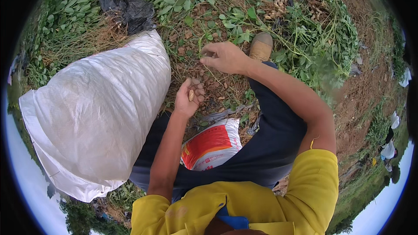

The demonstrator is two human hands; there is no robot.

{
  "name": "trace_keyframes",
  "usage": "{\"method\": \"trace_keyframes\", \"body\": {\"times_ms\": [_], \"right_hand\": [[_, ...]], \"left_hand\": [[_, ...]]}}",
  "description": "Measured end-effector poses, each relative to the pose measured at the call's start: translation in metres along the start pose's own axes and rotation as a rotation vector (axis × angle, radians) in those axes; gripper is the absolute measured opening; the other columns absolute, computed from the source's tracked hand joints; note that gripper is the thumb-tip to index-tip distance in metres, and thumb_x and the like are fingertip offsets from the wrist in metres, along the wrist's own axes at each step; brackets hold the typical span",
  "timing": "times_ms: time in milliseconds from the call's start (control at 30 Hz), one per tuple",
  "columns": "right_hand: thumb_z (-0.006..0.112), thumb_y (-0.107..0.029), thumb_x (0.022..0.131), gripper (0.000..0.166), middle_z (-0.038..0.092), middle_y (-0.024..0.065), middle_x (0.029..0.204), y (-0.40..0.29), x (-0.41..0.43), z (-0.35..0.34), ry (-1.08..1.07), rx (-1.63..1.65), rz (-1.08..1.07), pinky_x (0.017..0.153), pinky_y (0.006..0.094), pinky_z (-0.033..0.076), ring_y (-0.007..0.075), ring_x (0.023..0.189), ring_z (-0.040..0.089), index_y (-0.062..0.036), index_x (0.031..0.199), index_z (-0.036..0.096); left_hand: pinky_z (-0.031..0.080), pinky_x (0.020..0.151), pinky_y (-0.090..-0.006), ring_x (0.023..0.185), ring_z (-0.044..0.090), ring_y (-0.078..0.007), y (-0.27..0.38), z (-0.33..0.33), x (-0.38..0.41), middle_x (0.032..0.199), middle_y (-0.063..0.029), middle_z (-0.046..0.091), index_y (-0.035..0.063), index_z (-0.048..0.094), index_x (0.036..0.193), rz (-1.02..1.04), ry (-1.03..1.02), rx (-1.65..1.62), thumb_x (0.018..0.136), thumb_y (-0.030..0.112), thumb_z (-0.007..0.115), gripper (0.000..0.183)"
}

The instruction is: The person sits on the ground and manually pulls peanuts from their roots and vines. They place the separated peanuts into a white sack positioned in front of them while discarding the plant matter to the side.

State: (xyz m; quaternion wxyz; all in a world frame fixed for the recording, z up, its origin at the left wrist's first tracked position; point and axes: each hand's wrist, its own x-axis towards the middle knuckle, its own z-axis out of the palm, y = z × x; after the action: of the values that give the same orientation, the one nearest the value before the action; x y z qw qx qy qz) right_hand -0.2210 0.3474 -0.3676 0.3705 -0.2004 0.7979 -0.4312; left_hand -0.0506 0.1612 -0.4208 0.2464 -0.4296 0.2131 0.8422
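Cupped palm up, my left hand [189, 99] holds an unshelled peanut [191, 95] over the soil between my legs. My right hand [225, 57] is bent above the ground, farther forward and to the right of the left one; the thumb and fingers curve towards each other, and whether anything small is between them cannot be told. Below my left hand, a white bag with a red printed panel [210, 143] lies between my thighs. Uprooted peanut plants [313, 42] with a cluster of peanuts [280, 5] at their roots lie beyond my right hand.
A large, full white woven sack [94, 114] stands against my left side. Black plastic [130, 3] lies past its far end, beside a heap of peanut plants [68, 13]. My shoe [261, 46] rests near my right hand. Reddish bare soil [359, 117] stretches away on the right.
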Motion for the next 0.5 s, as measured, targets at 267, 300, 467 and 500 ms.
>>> {"method": "trace_keyframes", "body": {"times_ms": [267,300,467,500], "right_hand": [[0.068,-0.045,0.082,0.080,0.053,0.0264,0.134,0.223,0.025,-0.190,0.595,-0.498,0.327,0.104,0.0468,0.042,0.0434,0.126,0.048,-0.0027,0.144,0.039],[0.071,-0.046,0.080,0.089,0.046,0.0298,0.137,0.247,0.012,-0.189,0.603,-0.515,0.512,0.103,0.0477,0.042,0.0456,0.126,0.047,-0.0027,0.147,0.032],[0.080,-0.027,0.068,0.083,0.051,0.0314,0.126,0.234,-0.022,-0.170,0.454,-0.619,0.778,0.096,0.0481,0.048,0.0445,0.114,0.055,0.0021,0.134,0.038],[0.080,-0.025,0.068,0.079,0.055,0.0312,0.122,0.224,-0.021,-0.174,0.418,-0.634,0.833,0.094,0.0481,0.048,0.0440,0.113,0.056,0.0038,0.130,0.041]], "left_hand": [[0.031,0.043,-0.0252,0.048,0.045,-0.0097,-0.014,0.022,-0.020,0.062,0.0018,0.049,0.0059,0.061,0.090,-0.081,0.183,0.513,0.099,0.029,0.056,0.025],[0.031,0.043,-0.0252,0.048,0.044,-0.0095,-0.016,0.021,-0.020,0.062,0.0019,0.049,0.0061,0.061,0.090,-0.088,0.214,0.551,0.099,0.029,0.056,0.025],[0.031,0.044,-0.0240,0.049,0.041,-0.0084,-0.027,0.009,-0.022,0.064,0.0026,0.047,0.0056,0.060,0.088,-0.086,0.249,0.582,0.099,0.028,0.055,0.026],[0.030,0.044,-0.0240,0.049,0.041,-0.0082,-0.027,0.009,-0.023,0.064,0.0027,0.047,0.0058,0.060,0.088,-0.085,0.248,0.599,0.099,0.028,0.055,0.025]]}}
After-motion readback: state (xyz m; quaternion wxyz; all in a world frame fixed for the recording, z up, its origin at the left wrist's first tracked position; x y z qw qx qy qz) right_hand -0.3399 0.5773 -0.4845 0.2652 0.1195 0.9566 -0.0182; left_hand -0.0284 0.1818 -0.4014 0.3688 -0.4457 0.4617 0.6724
